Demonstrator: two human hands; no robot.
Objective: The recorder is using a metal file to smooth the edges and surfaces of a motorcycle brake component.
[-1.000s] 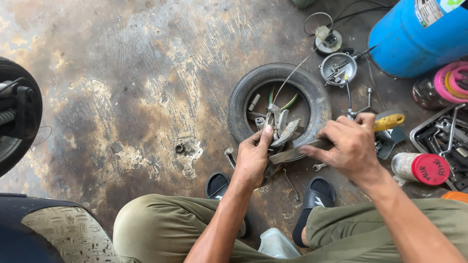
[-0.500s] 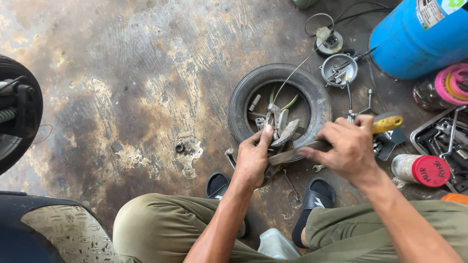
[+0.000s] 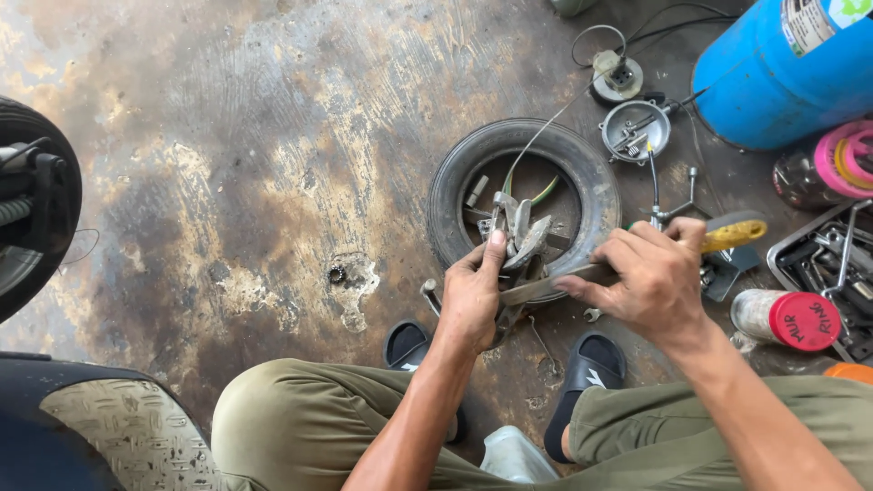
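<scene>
1. Metal part (image 3: 520, 238), a bent grey cluster of levers and brackets, sits over the near rim of a small black tyre (image 3: 600, 186) lying flat on the stained concrete floor (image 3: 227, 182).
2. Left hand (image 3: 473, 300) is clamped on the lower side of that part, thumb pressed up against it.
3. Right hand (image 3: 650, 277) is closed around a flat metal file (image 3: 546, 286) with a yellow handle (image 3: 737, 235); its blade tip reaches across to the part, just beside the left thumb.
4. Both hands are close together, joined only by the file and the part.
5. Black sandals (image 3: 591, 359) show below the hands, between the squatting person's olive-trousered knees.
6. Right of the tyre stand a blue gas cylinder (image 3: 782, 82), a round metal housing (image 3: 635, 130) with wires, a jar with a red lid (image 3: 787, 320) and a tray of tools (image 3: 832, 250).
7. Another wheel (image 3: 32, 200) stands at the far left edge.
</scene>
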